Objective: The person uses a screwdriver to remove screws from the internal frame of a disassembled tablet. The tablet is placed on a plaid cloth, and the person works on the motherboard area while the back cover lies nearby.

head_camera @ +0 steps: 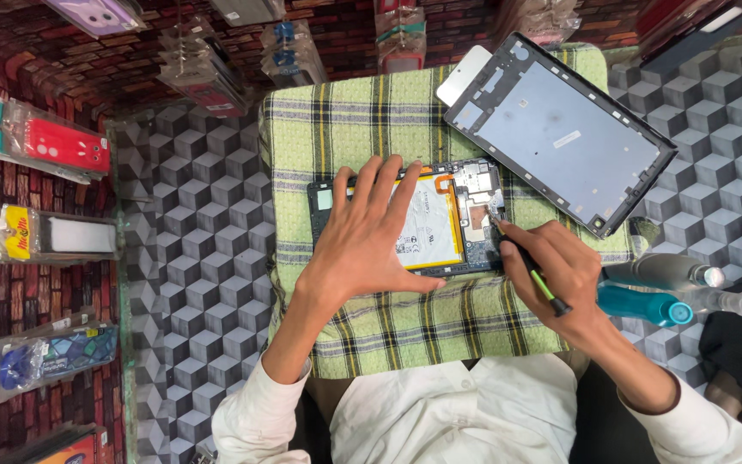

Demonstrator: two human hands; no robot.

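Observation:
An opened tablet (pixel 461 245) lies on a green plaid cloth (pixel 371 120), its white battery and circuit board exposed. My left hand (pixel 367 236) rests flat on the battery with fingers spread, holding the tablet down. My right hand (pixel 564 271) grips a thin black tool with a green stripe (pixel 530 262). Its tip touches the circuit board near the tablet's right edge.
A detached tablet back panel (pixel 560 133) lies at an angle at the cloth's upper right. A teal tool handle (pixel 646 305) and clear bottles (pixel 697 279) sit right of my hand. Packaged phone cases (pixel 49 146) hang on the left over a cube-patterned surface (pixel 191 258).

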